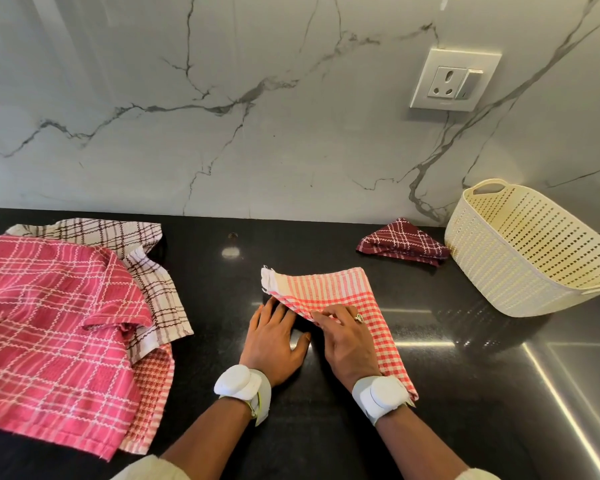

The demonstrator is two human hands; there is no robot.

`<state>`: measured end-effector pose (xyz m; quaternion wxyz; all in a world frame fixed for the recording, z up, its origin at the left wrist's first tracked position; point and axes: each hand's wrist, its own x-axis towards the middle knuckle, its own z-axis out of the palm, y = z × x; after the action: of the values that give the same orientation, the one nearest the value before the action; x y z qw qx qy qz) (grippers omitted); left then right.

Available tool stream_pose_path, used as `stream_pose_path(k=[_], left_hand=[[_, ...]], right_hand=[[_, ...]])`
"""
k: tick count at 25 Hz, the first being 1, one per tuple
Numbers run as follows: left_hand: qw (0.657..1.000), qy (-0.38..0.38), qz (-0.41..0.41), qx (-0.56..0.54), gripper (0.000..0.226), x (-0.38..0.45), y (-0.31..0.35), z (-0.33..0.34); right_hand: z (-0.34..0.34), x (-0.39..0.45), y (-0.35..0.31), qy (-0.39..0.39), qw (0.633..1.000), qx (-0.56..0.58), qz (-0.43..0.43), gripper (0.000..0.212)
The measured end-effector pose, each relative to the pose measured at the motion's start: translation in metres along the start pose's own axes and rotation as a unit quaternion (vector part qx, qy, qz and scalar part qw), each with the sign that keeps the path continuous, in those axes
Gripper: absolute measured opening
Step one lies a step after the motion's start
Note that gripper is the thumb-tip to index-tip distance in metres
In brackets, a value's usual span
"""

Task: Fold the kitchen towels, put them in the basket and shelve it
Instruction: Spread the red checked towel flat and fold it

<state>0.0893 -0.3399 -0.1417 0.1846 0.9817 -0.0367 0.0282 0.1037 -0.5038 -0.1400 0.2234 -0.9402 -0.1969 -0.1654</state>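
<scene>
A red-and-white checked towel (pixel 329 289) lies partly folded on the black counter (pixel 326 427) in the middle. My right hand (pixel 347 341) presses on its folded edge, fingertips pinching the cloth. My left hand (pixel 274 344) lies flat on the counter beside that edge, fingers spread, its fingertips touching the towel. A folded maroon towel (pixel 402 242) sits near the wall. A cream plastic basket (pixel 523 251) stands at the right, tilted toward me and holding nothing. A pile of unfolded towels lies at the left: a pink plaid one (pixel 49 327) on top, a white-and-brown one (pixel 118 233) beneath.
A marble backsplash rises behind the counter, with a wall socket (pixel 454 79) above the basket. An orange checked towel (pixel 153 386) peeks from under the pile at the left. A steel surface (pixel 575 375) adjoins the counter at the right.
</scene>
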Motion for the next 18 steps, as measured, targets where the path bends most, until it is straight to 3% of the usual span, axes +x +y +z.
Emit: stream_pose_path(k=[3, 5, 7, 9, 10, 15, 18], left_hand=[[0.997, 0.010, -0.068, -0.046, 0.050, 0.017, 0.003, -0.008], [0.983, 0.019, -0.119, -0.140, 0.031, 0.030, 0.003, -0.011], [0.932, 0.037, -0.194, -0.303, 0.024, 0.040, 0.003, -0.019], [0.858, 0.041, -0.260, -0.441, 0.039, 0.048, 0.005, -0.030], [0.844, 0.040, -0.280, -0.456, 0.045, 0.050, 0.005, -0.034], [0.932, 0.048, -0.265, -0.241, 0.027, 0.056, 0.003, -0.037], [0.982, 0.088, -0.164, -0.021, 0.023, 0.053, 0.002, -0.043]], right_hand=[[-0.004, 0.000, 0.005, -0.003, 1.000, -0.001, -0.012, 0.034], [-0.005, 0.000, 0.008, -0.027, 0.999, -0.019, -0.023, 0.036], [-0.007, -0.001, 0.008, -0.055, 0.997, -0.038, -0.025, 0.036], [-0.011, -0.004, 0.008, -0.062, 0.997, -0.049, -0.004, 0.037], [-0.013, -0.006, 0.009, -0.059, 0.997, -0.054, 0.010, 0.038], [-0.038, -0.029, 0.028, -0.053, 0.994, -0.073, 0.058, 0.026], [-0.054, -0.037, 0.037, -0.091, 0.989, -0.095, 0.066, 0.026]])
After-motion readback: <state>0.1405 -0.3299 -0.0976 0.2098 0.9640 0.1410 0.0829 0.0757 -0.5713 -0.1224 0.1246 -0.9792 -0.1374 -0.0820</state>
